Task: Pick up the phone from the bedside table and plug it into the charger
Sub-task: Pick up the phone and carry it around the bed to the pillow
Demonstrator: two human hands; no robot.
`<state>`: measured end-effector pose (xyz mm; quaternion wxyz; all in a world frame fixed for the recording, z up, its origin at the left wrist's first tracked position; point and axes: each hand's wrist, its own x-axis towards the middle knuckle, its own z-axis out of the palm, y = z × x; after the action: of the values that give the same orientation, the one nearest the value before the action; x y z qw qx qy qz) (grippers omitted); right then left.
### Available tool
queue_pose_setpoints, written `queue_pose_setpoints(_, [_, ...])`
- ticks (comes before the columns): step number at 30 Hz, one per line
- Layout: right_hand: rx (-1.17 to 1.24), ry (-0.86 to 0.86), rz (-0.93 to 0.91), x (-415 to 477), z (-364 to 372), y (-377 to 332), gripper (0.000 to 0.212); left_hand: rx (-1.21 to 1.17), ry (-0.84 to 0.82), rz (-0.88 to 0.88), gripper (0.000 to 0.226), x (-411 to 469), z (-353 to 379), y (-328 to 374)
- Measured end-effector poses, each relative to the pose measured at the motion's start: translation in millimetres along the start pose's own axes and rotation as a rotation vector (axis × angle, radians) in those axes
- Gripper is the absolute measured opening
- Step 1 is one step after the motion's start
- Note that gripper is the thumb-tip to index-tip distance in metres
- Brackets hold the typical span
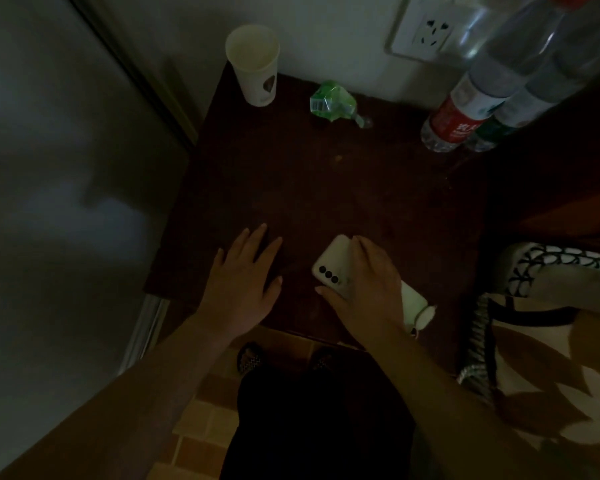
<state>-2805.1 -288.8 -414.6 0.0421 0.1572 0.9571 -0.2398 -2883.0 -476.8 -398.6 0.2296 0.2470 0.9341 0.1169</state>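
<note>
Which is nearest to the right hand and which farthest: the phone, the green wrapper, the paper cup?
From the right hand, in the head view:
1. Phone: under the hand itself, at the table's near edge.
2. Green wrapper: straight ahead, near the back wall.
3. Paper cup: back left corner, farthest.

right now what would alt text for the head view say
Dim view down onto a dark bedside table, where the right hand covers a white phone lying camera side up and the left hand rests flat beside it. A paper cup, green wrapper and two water bottles stand near a wall socket.
</note>
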Motion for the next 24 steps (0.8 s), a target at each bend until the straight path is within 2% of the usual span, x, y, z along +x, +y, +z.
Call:
queue_pose_setpoints(5, [-0.036,0.038,-0.033,2,1,-4,0.083,-0.034,-0.002,-0.002,0.059,0,-1,-1])
queue_pose_setpoints(14, [-0.034,-0.021,-0.138,-6,-15,-7,0.061,-0.130,-0.024,-0.002,0.060,-6,-22,3])
queue_pose_setpoints(24, [0.281,0.014,-0.037,-11,-77,-44,0.065,-0.191,0.062,0.028,0.059,-23,-108,25])
